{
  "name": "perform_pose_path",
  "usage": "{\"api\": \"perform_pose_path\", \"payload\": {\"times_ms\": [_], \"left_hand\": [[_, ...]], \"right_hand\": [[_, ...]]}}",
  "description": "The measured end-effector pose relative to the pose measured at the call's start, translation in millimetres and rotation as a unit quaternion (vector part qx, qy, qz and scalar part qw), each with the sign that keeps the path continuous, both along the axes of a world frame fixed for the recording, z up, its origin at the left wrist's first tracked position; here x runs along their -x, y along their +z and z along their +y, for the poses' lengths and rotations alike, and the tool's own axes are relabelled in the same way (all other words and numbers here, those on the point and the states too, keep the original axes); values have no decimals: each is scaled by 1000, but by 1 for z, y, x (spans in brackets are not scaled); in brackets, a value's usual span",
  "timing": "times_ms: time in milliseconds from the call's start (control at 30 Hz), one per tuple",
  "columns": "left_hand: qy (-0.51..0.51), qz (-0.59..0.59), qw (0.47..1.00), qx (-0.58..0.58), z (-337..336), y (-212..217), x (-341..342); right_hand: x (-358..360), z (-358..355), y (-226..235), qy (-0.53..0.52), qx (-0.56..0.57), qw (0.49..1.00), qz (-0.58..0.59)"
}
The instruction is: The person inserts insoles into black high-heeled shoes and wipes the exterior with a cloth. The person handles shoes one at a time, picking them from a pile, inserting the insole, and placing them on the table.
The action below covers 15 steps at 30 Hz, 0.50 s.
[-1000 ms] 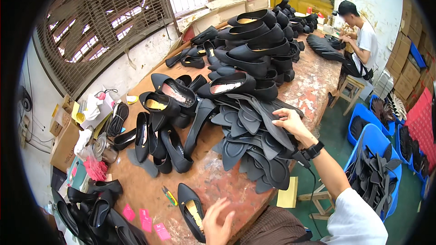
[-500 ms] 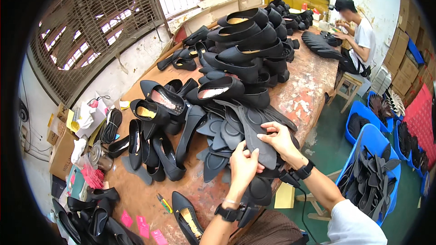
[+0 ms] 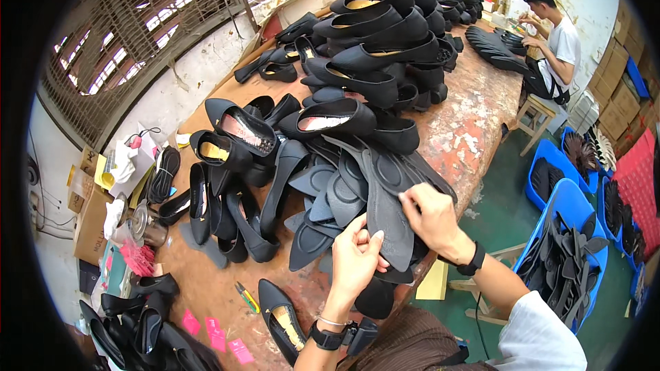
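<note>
A long dark grey insole [image 3: 389,223] with a round pad pressed into it lies over the near end of a heap of similar insoles [image 3: 323,200]. My left hand [image 3: 357,259] pinches its left edge low down, near the pointed end. On the opposite edge, higher up, the curled fingers of my right hand [image 3: 430,216] grip the insole; some of its fingertips are hidden. A black pointed shoe [image 3: 330,118] rests just beyond the heap. Closer to me, on the left, another black shoe [image 3: 269,299] shows a pale inside.
Stacked black shoes [image 3: 375,48] tower at the table's middle. More shoes [image 3: 237,185] crowd the left side. A yellow-green cutter [image 3: 248,298] and pink slips [image 3: 215,333] lie nearby. Right of the table stands a blue bin [image 3: 597,282] of insoles. A co-worker [image 3: 560,45] sits at the far end.
My left hand has shifted slightly left and down along the insole. My right hand has turned and its fingers have curled in. The whole view has shifted a little.
</note>
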State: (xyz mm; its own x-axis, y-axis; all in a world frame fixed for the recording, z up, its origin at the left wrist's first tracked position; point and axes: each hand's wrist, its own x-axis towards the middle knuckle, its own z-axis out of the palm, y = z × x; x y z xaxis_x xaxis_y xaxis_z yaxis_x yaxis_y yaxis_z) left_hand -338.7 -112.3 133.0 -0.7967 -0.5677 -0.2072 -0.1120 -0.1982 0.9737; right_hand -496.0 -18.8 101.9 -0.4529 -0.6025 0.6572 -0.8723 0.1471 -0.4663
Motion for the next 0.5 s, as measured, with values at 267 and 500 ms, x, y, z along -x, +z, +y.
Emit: {"api": "perform_pose_path", "payload": {"times_ms": [267,500], "left_hand": [[-10,7,1000,-12,-15,0,-8],[1,-2,999,-52,-21,-2,-20]], "right_hand": [[55,6,16,-36,15,997,-72],[67,17,10,-50,18,967,-248]]}}
